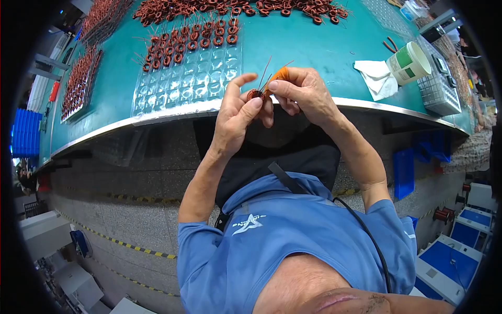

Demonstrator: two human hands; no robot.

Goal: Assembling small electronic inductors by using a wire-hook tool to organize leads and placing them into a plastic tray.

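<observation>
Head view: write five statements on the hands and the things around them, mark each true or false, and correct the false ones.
1. The left hand holds a small copper-wound ring coil. True.
2. The right hand lies flat on the green tabletop. False: its fingers are curled close to the left hand.
3. A white cloth lies left of a white-and-green plastic tub. True.
4. The transparent pocketed plastic tray holds no coils. False: coils stand in its far part.
5. The person's short-sleeved shirt is blue. True.

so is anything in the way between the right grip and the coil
Yes, an orange item, held in the right grip, right beside the coil that the left grip holds. Whether item and coil touch, I can't tell.
</observation>
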